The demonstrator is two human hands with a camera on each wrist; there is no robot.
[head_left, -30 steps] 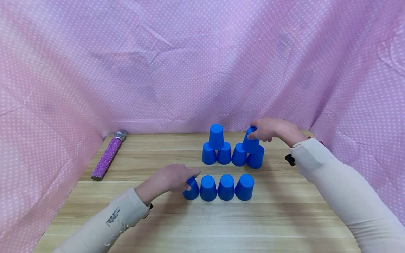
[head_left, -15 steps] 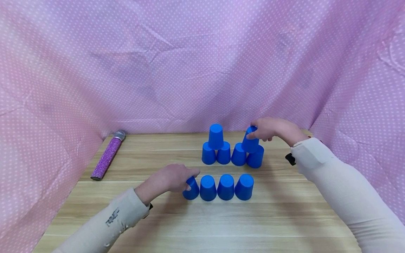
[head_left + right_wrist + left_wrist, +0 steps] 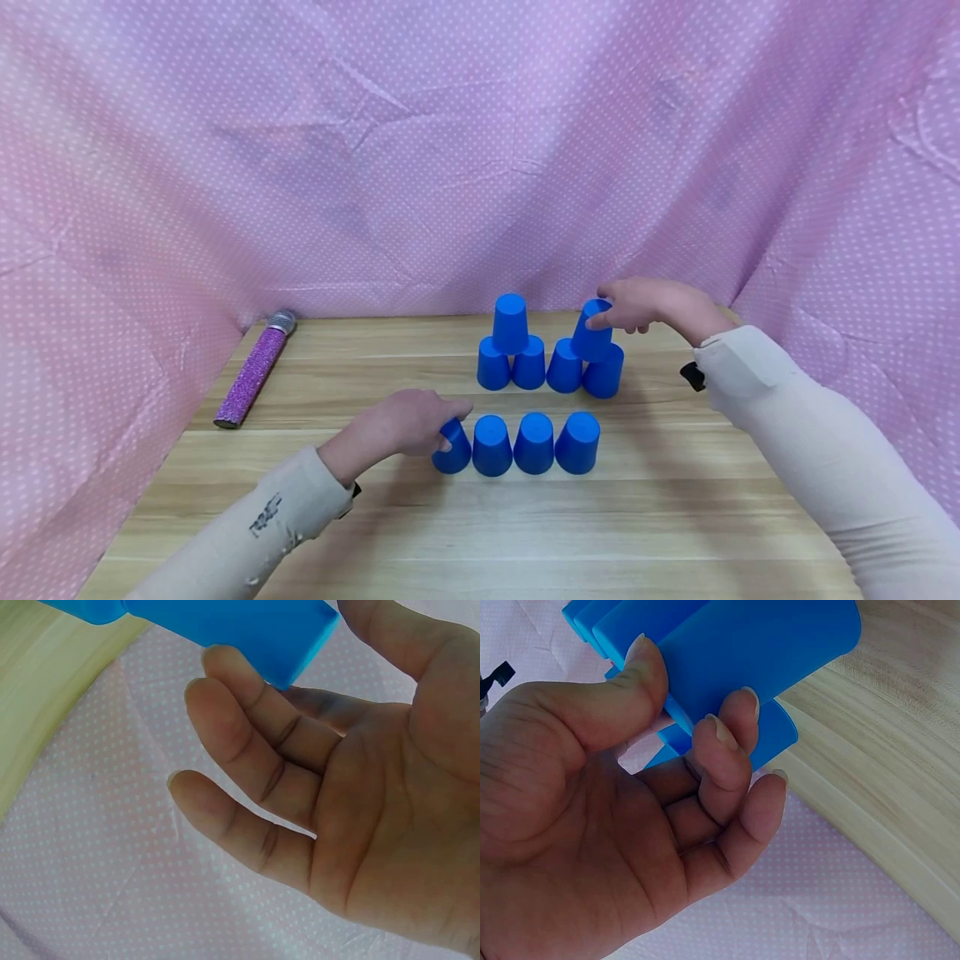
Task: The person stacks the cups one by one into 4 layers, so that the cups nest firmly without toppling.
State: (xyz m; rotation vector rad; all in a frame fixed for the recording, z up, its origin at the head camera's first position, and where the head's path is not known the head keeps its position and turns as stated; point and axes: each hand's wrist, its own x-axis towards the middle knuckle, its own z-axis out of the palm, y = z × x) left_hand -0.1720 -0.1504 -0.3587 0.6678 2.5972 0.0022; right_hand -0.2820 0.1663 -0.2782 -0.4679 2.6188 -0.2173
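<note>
Blue plastic cups stand upside down on the table. My left hand (image 3: 411,423) pinches the leftmost cup (image 3: 453,457) of the front row near its base; in the left wrist view thumb and fingertips lie on either side of that cup (image 3: 765,652). Farther back, my right hand (image 3: 637,305) grips the upper cup (image 3: 592,340) of the right-hand stack, which rests across two lower cups. The right wrist view has this cup (image 3: 255,634) between thumb and fingers, the other fingers loosely bent below it. Beside it a second stack carries its own top cup (image 3: 511,325).
In the front row, further cups (image 3: 492,450) continue rightward from the left hand. A purple glittery microphone (image 3: 255,371) lies at the left of the wooden table (image 3: 360,358). Pink dotted cloth (image 3: 420,167) hangs behind and at both sides.
</note>
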